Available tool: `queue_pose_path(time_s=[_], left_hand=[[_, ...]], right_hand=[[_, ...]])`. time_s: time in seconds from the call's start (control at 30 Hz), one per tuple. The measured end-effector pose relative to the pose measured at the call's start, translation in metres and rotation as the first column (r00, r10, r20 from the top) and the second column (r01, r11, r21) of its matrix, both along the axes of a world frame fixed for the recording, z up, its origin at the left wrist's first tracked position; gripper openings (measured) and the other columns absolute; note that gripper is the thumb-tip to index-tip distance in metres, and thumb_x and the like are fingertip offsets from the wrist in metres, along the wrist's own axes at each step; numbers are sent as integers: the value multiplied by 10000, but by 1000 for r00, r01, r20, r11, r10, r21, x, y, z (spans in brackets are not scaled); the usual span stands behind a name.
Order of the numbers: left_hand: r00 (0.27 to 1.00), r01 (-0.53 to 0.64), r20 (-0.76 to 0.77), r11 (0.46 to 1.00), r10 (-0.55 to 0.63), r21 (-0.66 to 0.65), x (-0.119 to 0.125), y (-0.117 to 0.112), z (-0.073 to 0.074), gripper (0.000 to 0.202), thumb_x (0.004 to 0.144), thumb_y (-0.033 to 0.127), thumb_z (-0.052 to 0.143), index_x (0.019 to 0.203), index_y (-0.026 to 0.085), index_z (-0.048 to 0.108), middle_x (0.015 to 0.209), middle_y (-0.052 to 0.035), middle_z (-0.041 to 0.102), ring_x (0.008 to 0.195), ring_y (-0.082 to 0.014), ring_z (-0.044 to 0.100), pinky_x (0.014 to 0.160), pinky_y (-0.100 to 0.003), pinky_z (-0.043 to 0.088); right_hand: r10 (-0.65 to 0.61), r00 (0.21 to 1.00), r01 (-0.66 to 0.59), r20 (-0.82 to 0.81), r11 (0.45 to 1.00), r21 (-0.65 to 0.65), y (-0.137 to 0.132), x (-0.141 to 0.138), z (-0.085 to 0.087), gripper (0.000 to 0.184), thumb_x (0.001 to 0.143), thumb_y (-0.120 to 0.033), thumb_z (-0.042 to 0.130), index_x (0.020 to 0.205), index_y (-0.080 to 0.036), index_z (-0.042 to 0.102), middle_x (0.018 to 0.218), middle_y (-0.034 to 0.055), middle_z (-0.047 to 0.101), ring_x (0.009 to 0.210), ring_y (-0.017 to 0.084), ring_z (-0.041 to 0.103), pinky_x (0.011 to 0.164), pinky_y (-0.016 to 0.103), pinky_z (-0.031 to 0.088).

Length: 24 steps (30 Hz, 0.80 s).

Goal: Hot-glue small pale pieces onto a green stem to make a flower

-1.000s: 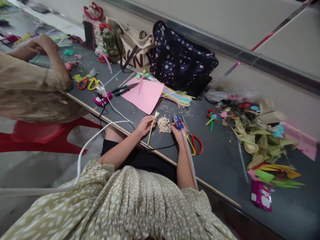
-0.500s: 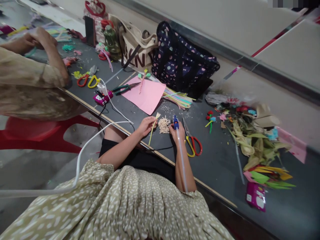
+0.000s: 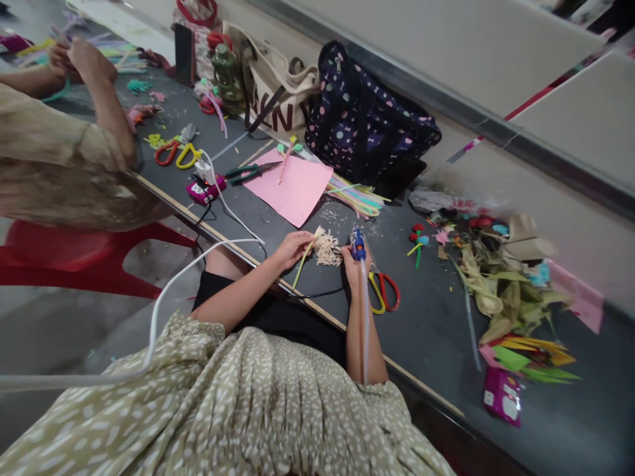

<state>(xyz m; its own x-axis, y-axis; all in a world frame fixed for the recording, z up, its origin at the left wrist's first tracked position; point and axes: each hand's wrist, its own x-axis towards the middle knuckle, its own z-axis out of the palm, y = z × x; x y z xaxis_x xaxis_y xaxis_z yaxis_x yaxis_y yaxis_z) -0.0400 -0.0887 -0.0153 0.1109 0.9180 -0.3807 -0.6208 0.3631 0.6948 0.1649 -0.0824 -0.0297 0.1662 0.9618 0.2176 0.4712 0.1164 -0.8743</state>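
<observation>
Pinched in my left hand [image 3: 294,248] is a yellow-green pipe cleaner [image 3: 300,270] with a pale, frayed tuft at its upper end. That tuft meets the left edge of a small heap of cream-coloured bits [image 3: 328,250] on the dark table. My right hand [image 3: 356,264] is wrapped round a blue hot glue gun [image 3: 358,244], just right of the heap. A long translucent glue stick [image 3: 366,324] runs from the gun's back along my forearm. Beside this hand lie scissors [image 3: 383,291] with one yellow and one red handle, their blades partly hidden behind it.
Pink foam sheet [image 3: 292,188], green-handled pliers [image 3: 245,173] and a bundle of pastel pipe cleaners [image 3: 360,197] lie farther back. Bags, including a navy dotted one [image 3: 370,119], line the wall. Dried leaves [image 3: 513,291] pile up at right. A co-worker's arm [image 3: 106,99] rests at left. A white cable [image 3: 166,291] crosses nearby.
My left hand has brought the pipe cleaner's tuft slightly right, to the heap's edge. The glue gun has shifted a little right. The co-worker's hands have moved. The whole view has shifted slightly.
</observation>
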Motion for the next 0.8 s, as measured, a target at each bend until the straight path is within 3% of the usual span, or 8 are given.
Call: queue_pose_path(time_s=[0.3, 0.47, 0.57, 0.8], left_hand=[[998, 26, -59, 1000, -26, 0, 9, 3, 6, 285, 605, 290, 856, 706, 105, 665, 611, -31, 658, 443, -51, 485, 391, -175, 253], [999, 47, 3, 998, -47, 34, 23, 1, 9, 299, 622, 287, 866, 740, 109, 656, 941, -90, 753, 619, -77, 633, 568, -189, 469], [994, 102, 37, 994, -103, 42, 29, 0, 10, 299, 646, 277, 864, 749, 103, 644, 1096, -134, 737, 760, -135, 704, 622, -222, 514], [991, 111, 67, 993, -113, 44, 32, -2, 5, 261, 681, 228, 848, 757, 96, 636, 953, -153, 755, 841, -197, 735, 708, -272, 568]], right_hand=[[44, 986, -38, -162, 998, 42, -4, -3, 5, 247, 772, -427, 696, 839, -202, 619, 789, -1, 651, 705, 160, 599, 764, 328, 510], [64, 997, -61, -50, 997, 55, -8, -5, 13, 222, 789, -411, 676, 854, -208, 615, 784, 0, 651, 711, 162, 589, 760, 330, 501], [78, 997, -78, 15, 997, 8, -11, -6, 19, 219, 809, -420, 642, 878, -216, 604, 798, 10, 662, 727, 175, 602, 760, 339, 506], [78, 997, -77, -25, 997, 10, -15, -6, 28, 214, 833, -425, 601, 894, -220, 592, 837, 24, 675, 782, 187, 622, 802, 357, 520]])
